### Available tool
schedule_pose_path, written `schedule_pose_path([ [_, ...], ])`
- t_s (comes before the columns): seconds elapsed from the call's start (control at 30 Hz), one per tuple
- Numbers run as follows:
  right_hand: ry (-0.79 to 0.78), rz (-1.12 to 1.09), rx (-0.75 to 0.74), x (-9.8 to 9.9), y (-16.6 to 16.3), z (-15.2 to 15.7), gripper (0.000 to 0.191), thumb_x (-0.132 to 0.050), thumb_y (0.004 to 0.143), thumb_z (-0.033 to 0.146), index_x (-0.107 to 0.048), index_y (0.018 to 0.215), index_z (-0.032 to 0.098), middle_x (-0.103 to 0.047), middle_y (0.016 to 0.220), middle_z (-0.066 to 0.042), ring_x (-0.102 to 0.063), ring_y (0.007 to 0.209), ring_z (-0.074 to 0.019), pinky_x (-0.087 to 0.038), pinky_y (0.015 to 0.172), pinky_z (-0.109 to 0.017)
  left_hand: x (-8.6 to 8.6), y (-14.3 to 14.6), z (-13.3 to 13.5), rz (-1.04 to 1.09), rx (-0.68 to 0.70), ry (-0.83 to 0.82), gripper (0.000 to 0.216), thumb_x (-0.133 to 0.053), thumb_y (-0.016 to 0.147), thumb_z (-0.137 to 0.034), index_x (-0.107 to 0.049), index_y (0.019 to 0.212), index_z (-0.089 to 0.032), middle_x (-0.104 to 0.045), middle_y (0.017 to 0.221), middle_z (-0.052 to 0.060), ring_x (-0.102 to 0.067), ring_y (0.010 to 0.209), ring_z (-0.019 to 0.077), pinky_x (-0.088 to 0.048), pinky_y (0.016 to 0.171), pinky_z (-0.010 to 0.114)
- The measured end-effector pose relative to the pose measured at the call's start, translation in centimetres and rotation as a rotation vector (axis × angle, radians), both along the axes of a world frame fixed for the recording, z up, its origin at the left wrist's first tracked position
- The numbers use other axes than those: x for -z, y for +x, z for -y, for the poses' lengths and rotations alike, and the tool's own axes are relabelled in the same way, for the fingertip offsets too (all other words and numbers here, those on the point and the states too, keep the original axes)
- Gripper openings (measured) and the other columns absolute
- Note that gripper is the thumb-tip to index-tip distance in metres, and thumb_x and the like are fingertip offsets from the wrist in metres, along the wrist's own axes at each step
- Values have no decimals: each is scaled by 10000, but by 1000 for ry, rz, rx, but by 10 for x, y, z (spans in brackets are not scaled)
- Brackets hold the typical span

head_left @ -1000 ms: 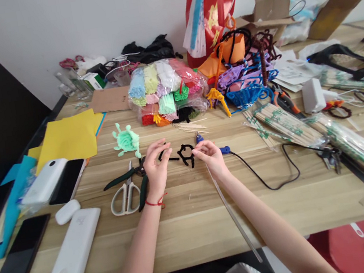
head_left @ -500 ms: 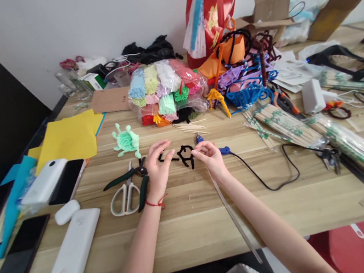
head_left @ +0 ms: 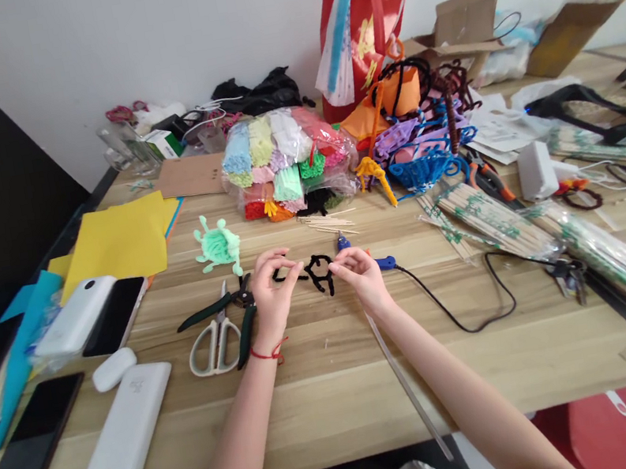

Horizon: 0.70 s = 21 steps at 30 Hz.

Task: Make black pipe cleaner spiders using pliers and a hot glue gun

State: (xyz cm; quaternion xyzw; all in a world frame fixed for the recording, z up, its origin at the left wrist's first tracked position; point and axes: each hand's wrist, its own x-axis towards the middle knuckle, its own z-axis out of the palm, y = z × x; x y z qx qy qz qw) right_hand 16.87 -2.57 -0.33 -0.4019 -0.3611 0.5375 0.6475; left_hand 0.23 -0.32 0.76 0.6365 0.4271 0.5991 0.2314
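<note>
A twisted black pipe cleaner shape [head_left: 317,270] is held just above the wooden table [head_left: 342,374] between both hands. My left hand [head_left: 269,290] pinches its left end with fingers curled. My right hand [head_left: 360,273] pinches its right side, fingers closed. A red string circles my left wrist. White scissors [head_left: 212,346] and dark green pliers [head_left: 224,313] lie just left of my left hand. A mint green pipe cleaner figure [head_left: 218,244] sits further back on the left.
A bag of coloured pipe cleaners [head_left: 281,156], loose sticks [head_left: 327,220], bundled skewers [head_left: 490,217], a black cable [head_left: 457,306], a clear strip [head_left: 408,391], yellow paper [head_left: 118,239], phones and power banks [head_left: 123,430] at left, a red bag [head_left: 365,9] behind.
Both hands have closed in slightly on the black pipe cleaner shape; my left fingers have curled onto its left end. The view has shifted a little.
</note>
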Motion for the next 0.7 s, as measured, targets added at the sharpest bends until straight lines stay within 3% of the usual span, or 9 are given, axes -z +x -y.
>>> schedule_pose_path([
  [0.57, 21, 33, 12, 0, 1, -1, 274, -811, 615, 338, -609, 765, 231, -651, 744, 22, -618, 720, -134, -504, 691, -272, 0, -2, 0, -38, 24, -39, 140, -582, 876, -285, -702, 886, -215, -635, 1022, 54, -589, 1024, 172, -468, 959, 374],
  [0.7, 15, 44, 14, 1, 2, -1, 286, -815, 609, 352, -609, 765, 230, -643, 761, 23, -611, 719, -128, -506, 705, -274, 2, -2, 0, -37, 10, -31, 106, -651, 824, -303, -704, 829, -212, -624, 1015, 53, -593, 1007, 179, -471, 950, 375],
])
